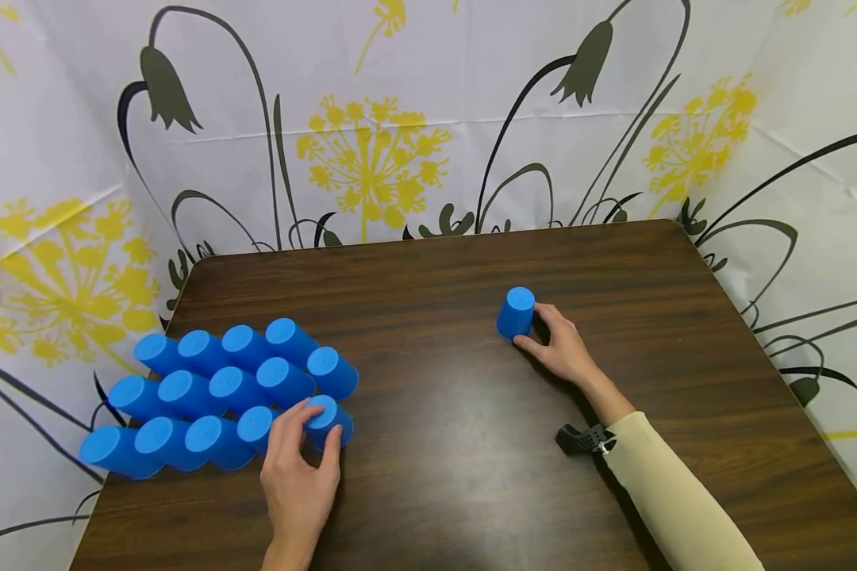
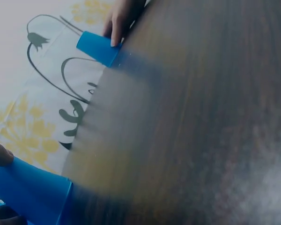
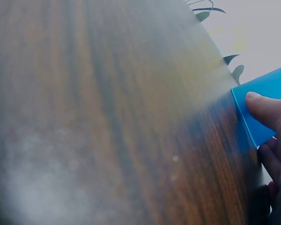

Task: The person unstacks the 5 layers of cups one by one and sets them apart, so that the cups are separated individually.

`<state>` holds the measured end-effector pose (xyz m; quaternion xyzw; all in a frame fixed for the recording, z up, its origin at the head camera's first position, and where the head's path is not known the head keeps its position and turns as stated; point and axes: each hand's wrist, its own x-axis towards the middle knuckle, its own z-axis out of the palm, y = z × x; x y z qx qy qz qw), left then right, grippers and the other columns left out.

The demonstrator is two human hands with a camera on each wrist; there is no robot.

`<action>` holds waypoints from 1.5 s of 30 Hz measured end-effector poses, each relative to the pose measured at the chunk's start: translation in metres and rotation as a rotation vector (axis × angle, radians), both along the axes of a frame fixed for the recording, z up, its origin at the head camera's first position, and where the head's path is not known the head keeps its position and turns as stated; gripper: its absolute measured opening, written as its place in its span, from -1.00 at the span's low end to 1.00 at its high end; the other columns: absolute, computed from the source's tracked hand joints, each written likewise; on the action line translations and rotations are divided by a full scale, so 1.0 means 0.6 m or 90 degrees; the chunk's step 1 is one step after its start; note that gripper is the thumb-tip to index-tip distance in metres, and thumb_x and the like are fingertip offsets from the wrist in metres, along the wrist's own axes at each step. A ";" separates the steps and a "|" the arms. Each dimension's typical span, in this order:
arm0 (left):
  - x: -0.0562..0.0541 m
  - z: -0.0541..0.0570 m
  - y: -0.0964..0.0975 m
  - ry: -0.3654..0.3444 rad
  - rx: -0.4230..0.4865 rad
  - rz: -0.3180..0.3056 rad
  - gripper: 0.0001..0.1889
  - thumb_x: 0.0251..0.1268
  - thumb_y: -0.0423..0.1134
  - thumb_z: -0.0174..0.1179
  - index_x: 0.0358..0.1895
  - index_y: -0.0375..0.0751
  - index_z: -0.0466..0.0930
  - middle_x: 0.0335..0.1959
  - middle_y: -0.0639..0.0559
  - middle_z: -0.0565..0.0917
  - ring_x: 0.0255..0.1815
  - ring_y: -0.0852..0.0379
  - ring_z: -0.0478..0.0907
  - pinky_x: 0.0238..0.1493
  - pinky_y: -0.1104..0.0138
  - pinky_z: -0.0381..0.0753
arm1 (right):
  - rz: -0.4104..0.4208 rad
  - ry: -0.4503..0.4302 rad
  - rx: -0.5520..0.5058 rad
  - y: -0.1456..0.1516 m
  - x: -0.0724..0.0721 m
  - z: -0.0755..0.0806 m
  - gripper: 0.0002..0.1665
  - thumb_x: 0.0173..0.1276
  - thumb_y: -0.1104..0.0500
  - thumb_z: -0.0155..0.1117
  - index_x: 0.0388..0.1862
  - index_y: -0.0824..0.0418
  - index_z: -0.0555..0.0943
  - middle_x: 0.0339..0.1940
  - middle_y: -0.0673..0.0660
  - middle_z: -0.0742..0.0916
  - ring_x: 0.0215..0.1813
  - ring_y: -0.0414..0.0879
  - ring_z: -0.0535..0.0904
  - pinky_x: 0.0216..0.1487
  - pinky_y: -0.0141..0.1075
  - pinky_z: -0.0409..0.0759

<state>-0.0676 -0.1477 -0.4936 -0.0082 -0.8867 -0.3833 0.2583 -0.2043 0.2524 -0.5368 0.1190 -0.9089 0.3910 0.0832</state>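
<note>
My left hand [image 1: 302, 468] grips an upside-down blue plastic cup [image 1: 330, 428] at the right end of the front row, thumb on one side and fingers on the other. That same cup [image 2: 30, 190] fills the lower left corner of the left wrist view. Farther back and to the right, my right hand [image 1: 560, 345] holds a single upside-down blue cup [image 1: 516, 314] low on its side, near its rim. In the right wrist view my thumb presses against this cup [image 3: 264, 101], close to the tabletop.
Several more upside-down blue cups [image 1: 186, 394] stand in three close rows on the left of the dark wooden table [image 1: 428, 492]. A black wristband [image 1: 584, 440] hangs at my right wrist, below a pale yellow sleeve [image 1: 674, 492]. Flower-patterned cloth [image 1: 464, 159] rises behind the table.
</note>
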 end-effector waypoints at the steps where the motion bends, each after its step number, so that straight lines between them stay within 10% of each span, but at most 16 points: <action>1: 0.000 -0.001 -0.001 -0.002 0.004 0.002 -0.54 0.04 -0.40 0.47 0.06 -0.18 0.60 0.15 -0.07 0.57 0.14 -0.09 0.53 -0.04 -0.13 0.61 | -0.001 -0.001 -0.003 0.000 0.000 0.000 -0.25 0.28 0.08 0.43 0.35 0.35 0.39 0.27 0.33 0.53 0.34 0.24 0.40 0.33 0.21 0.30; 31: -0.002 -0.008 -0.007 -0.032 0.014 0.005 -0.52 0.05 -0.43 0.45 0.09 -0.19 0.55 0.16 -0.10 0.53 0.15 -0.09 0.53 -0.03 -0.12 0.61 | -0.006 -0.017 -0.026 -0.006 0.006 0.016 -0.31 0.33 0.09 0.38 0.35 0.33 0.39 0.23 0.32 0.55 0.33 0.22 0.41 0.33 0.17 0.32; 45: 0.000 -0.001 -0.012 -0.027 -0.018 0.015 -0.52 0.04 -0.42 0.46 0.08 -0.21 0.55 0.18 -0.11 0.54 0.16 -0.11 0.53 0.00 -0.10 0.60 | 0.100 -0.014 -0.033 -0.147 -0.019 0.041 -0.29 0.30 0.03 0.41 0.35 0.25 0.42 0.23 0.19 0.58 0.30 0.06 0.47 0.32 0.02 0.40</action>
